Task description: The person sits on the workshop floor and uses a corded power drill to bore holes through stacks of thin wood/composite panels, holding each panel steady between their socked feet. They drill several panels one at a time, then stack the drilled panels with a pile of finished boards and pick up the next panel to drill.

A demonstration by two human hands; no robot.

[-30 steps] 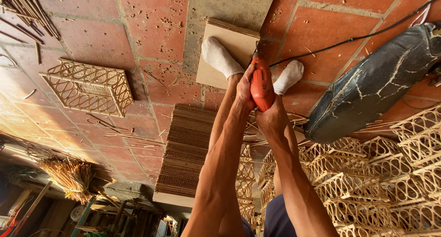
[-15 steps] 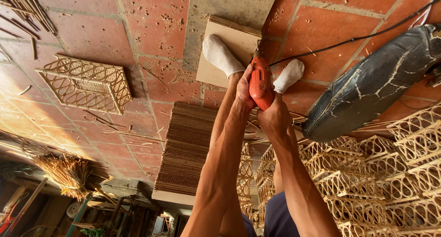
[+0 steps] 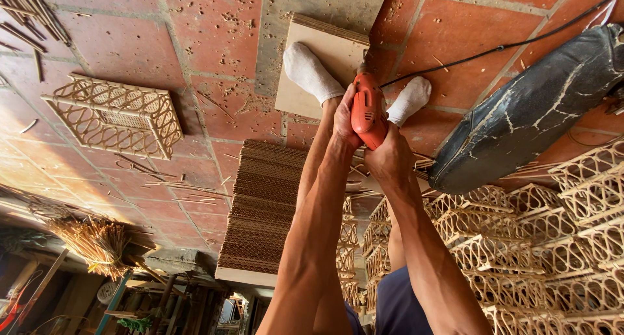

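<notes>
An orange power drill (image 3: 368,111) is gripped in both hands near the middle of the view, above the red tiled floor (image 3: 123,46). Its front end is directed at a flat wooden board (image 3: 328,52) that lies on the floor. The left hand (image 3: 343,117) is wrapped around the left side of the drill body, fingers (image 3: 346,96) closed tightly on it. The right hand (image 3: 389,156) is closed around the rear of the drill, so that the tool is enclosed from both sides. A black cable (image 3: 494,48) is led from the drill across the tiles toward the upper right corner.

The board is held down by two feet in white socks: one sock (image 3: 311,72) rests on the board, the other sock (image 3: 409,100) is placed at its right edge, just beside the drill.

A stack of thin wooden boards (image 3: 263,208) is located next to the left forearm. A single woven lattice basket (image 3: 114,114) lies well apart on the left. Many similar lattice baskets (image 3: 533,244) are piled on the right. A dark, cracked cushion (image 3: 533,107) is positioned above that pile. A bundle of straw (image 3: 91,241) lies at the lower left.
</notes>
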